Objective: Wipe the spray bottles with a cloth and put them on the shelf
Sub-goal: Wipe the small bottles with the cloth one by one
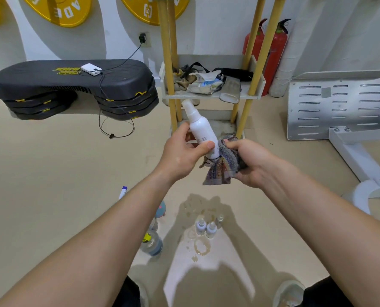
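My left hand (pixel 181 151) grips a white spray bottle (pixel 199 127) around its lower half, nozzle tilted up and away. My right hand (pixel 248 161) holds a striped multicoloured cloth (pixel 223 165) bunched against the bottle's base. Both are held in front of the yellow-legged shelf unit (pixel 211 95), whose white tray carries straps, rags and a crumpled packet. Three small spray bottles (pixel 207 227) stand on the floor below my hands, beside ring-shaped stains.
A stack of black aerobic steps (pixel 73 85) with a white device and cable lies left. Two red fire extinguishers (pixel 273 49) stand behind the shelf. A perforated metal plate (pixel 337 103) on a white frame sits right. More bottles (pixel 151 242) stand under my left forearm.
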Available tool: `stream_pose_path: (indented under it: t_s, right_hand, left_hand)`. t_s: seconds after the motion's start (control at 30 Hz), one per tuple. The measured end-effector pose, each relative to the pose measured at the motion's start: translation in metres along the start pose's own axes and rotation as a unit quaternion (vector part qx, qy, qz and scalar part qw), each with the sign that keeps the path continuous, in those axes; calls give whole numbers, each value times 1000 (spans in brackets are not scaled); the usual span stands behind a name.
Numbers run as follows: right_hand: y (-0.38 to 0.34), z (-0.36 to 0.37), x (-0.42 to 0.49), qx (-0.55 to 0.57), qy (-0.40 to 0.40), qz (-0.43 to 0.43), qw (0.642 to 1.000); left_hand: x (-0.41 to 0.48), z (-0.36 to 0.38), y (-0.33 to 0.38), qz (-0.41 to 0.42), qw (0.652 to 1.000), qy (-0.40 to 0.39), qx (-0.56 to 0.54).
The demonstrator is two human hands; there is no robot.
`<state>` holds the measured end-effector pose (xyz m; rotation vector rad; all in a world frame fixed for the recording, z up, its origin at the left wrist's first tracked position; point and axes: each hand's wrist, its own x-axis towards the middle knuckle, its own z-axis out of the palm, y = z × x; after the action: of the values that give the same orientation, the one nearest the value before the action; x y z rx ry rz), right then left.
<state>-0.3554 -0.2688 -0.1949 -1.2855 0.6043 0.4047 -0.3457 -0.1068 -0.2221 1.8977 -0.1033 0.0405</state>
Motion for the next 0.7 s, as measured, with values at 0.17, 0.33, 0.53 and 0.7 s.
stream_pose_path:
  t_s: [0.17,0.33,0.53,0.7]
  right_hand:
    - [2,3,0,38,15,-7,999]
    - [16,15,8,65,58,-53,995]
    - [0,-5,-2,-55,-5,0,998]
    - [9,-2,3,-13,35,-20,999]
  left_hand:
    - [-6,13,5,-1,999,38,6]
    - [-13,31,6,-24,994,103,30]
    - [-6,14,-1,-8,999,18,31]
    - [-7,21,-2,-18,999,32,28]
